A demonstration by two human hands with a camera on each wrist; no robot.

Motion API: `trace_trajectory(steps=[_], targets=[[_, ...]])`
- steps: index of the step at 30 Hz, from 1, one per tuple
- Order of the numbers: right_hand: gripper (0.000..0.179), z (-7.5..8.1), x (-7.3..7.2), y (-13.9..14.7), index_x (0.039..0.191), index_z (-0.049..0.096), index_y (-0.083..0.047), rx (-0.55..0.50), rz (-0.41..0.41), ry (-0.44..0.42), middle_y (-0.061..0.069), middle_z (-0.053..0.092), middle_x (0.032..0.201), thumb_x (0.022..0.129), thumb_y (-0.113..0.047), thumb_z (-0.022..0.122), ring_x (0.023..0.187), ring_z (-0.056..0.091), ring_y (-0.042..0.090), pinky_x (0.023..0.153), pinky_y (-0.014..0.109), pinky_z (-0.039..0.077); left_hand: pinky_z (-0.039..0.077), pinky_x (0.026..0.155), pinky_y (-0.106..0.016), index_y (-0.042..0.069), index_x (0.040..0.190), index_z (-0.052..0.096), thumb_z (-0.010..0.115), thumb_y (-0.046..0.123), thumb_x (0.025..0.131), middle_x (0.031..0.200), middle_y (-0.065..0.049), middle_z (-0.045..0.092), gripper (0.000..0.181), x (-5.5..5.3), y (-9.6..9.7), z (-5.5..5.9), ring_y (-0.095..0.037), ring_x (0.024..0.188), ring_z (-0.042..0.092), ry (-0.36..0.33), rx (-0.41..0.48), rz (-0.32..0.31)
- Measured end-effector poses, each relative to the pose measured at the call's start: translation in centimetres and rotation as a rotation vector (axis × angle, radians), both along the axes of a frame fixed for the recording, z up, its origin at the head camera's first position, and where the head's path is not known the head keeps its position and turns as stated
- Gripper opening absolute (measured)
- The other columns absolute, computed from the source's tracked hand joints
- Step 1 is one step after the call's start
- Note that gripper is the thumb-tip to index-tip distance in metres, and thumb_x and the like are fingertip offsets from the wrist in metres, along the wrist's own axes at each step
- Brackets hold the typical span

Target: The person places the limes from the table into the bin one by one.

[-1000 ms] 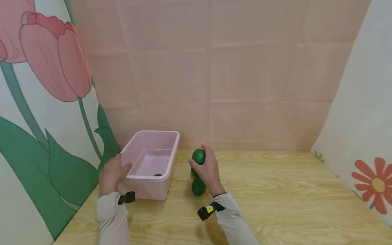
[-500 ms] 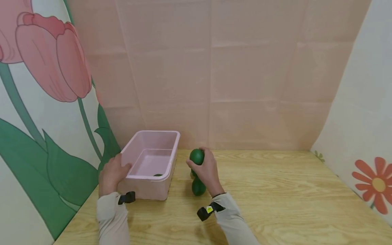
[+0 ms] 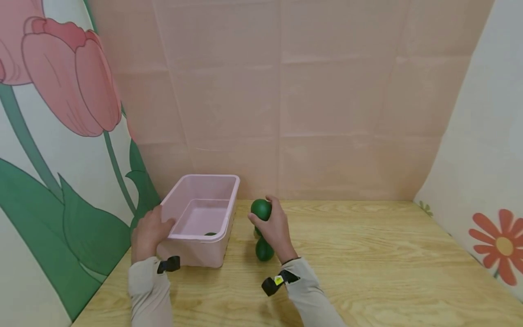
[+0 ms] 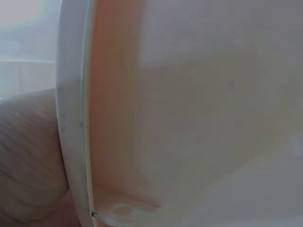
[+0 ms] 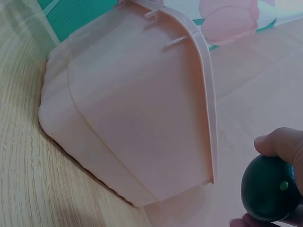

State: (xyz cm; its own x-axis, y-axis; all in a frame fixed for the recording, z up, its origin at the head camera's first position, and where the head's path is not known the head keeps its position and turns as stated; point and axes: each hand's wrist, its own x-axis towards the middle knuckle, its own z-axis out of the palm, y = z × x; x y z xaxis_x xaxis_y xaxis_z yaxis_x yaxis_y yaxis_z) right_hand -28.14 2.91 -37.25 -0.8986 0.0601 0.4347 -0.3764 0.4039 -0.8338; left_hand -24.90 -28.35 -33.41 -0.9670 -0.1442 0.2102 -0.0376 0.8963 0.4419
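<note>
My right hand point(image 3: 276, 229) pinches a smooth dark green avocado point(image 3: 261, 209) between thumb and fingers, raised above the table to the right of a pink plastic bin point(image 3: 189, 252). The right wrist view shows a pale stem spot on this avocado point(image 5: 270, 189). Below it, partly covered by the hand, another avocado point(image 3: 264, 249) lies on the table, with a bit of green showing just behind it. My left hand point(image 3: 151, 231) grips the bin's near left rim. Inside the bin, a sliver of something green point(image 3: 210, 234) shows past the near rim; the rest is hidden.
The wood-grain table point(image 3: 367, 263) extends to the right. A pink cloth backdrop point(image 3: 327, 113) stands behind the bin. On the left is a panel with a printed tulip point(image 3: 73, 81), and on the right one with a printed red flower point(image 3: 504, 245).
The right hand has shifted slightly left with the held avocado, a little closer to the bin. The left hand and the bin have stayed put.
</note>
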Motion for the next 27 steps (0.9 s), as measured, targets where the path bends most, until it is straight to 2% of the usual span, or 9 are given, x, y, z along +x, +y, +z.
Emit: trace_trajectory(steps=[12, 22, 27], targets=[[0.062, 0.0, 0.1, -0.34, 0.134, 0.052, -0.004, -0.026, 0.029, 0.033, 0.018, 0.06, 0.123, 0.084, -0.027, 0.08, 0.1, 0.063, 0.031, 0.078, 0.047, 0.055, 0.046, 0.084, -0.064, -0.012, 0.136, 0.042, 0.055, 0.027, 0.096, 0.127, -0.039, 0.053, 0.058, 0.03, -0.15, -0.16, -0.054, 0.107, 0.056, 0.02, -0.003, 0.001], [0.064, -0.08, 0.15, -0.45, 0.138, 0.056, -0.005, -0.002, 0.022, 0.092, 0.019, 0.059, 0.125, 0.083, -0.026, 0.082, 0.104, 0.059, 0.033, 0.08, 0.05, 0.053, 0.045, 0.084, -0.064, -0.012, 0.136, 0.042, 0.055, 0.027, 0.096, 0.127, -0.038, 0.053, 0.057, 0.16, 0.02, -0.07, -0.052, 0.107, 0.056, 0.016, 0.005, 0.001], [0.066, -0.13, 0.14, -0.56, 0.14, 0.053, -0.005, -0.012, 0.024, 0.082, 0.019, 0.058, 0.127, 0.083, -0.025, 0.081, 0.106, 0.059, 0.034, 0.082, 0.051, 0.053, 0.045, 0.086, -0.065, -0.012, 0.137, 0.042, 0.054, 0.027, 0.096, 0.128, -0.038, 0.052, 0.058, 0.15, 0.07, -0.05, -0.053, 0.109, 0.055, 0.013, 0.01, 0.001]])
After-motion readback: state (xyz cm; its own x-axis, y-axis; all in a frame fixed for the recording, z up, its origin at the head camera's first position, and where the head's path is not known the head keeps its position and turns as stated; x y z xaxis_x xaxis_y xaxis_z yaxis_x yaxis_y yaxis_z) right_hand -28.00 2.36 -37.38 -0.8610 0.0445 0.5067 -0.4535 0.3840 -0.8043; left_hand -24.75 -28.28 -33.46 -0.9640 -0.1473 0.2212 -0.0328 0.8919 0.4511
